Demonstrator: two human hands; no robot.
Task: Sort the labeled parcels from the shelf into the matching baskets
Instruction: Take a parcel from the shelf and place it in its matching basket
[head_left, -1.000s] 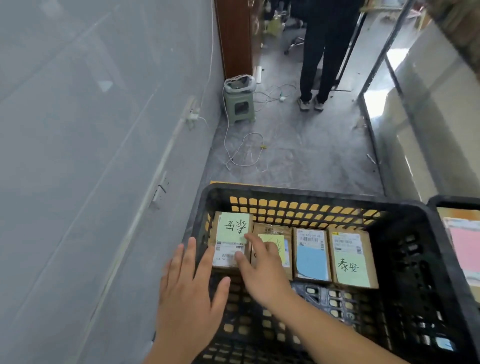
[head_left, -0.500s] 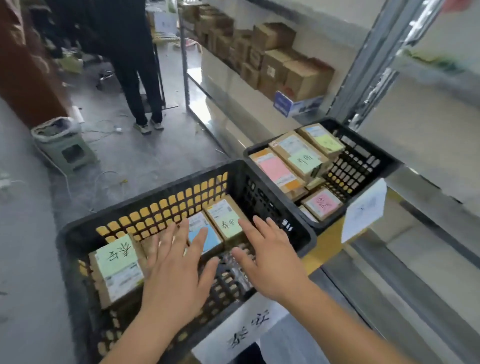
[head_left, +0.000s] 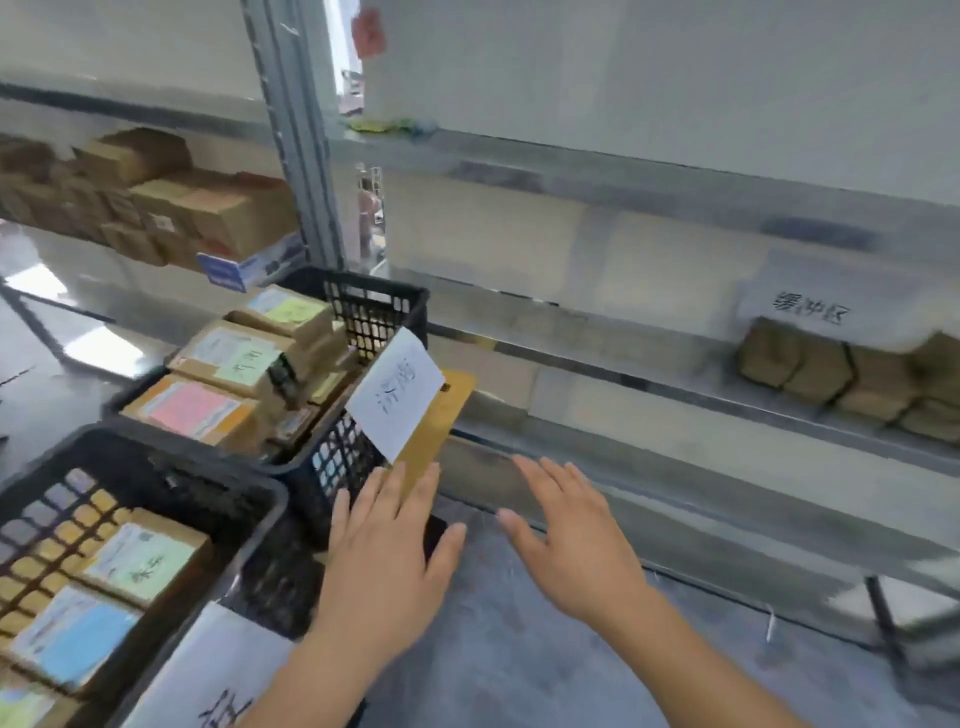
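1. Hands: both raised palm-down in front of the body, forearms entering from the bottom edge; neither holds anything.
2. Left hand (head_left: 387, 556): fingers straight and spread, pointing up and away, thumb out to the right. Whether it touches anything below cannot be told.
3. Right hand (head_left: 566, 535): fingers straight, fanned toward the upper left, thumb pointing at the left hand. The two hands are near each other, not touching.
4. Near basket (head_left: 249, 499): just left of the left hand, boxes with green and blue labels inside.
5. Far basket (head_left: 374, 299): beyond the left fingertips, stacked with labelled boxes; white tag (head_left: 397, 397) hangs on its corner.
6. Shelf (head_left: 649, 389): beyond the right hand; parcels (head_left: 841, 376) sit on it well off to the upper right, blurred.
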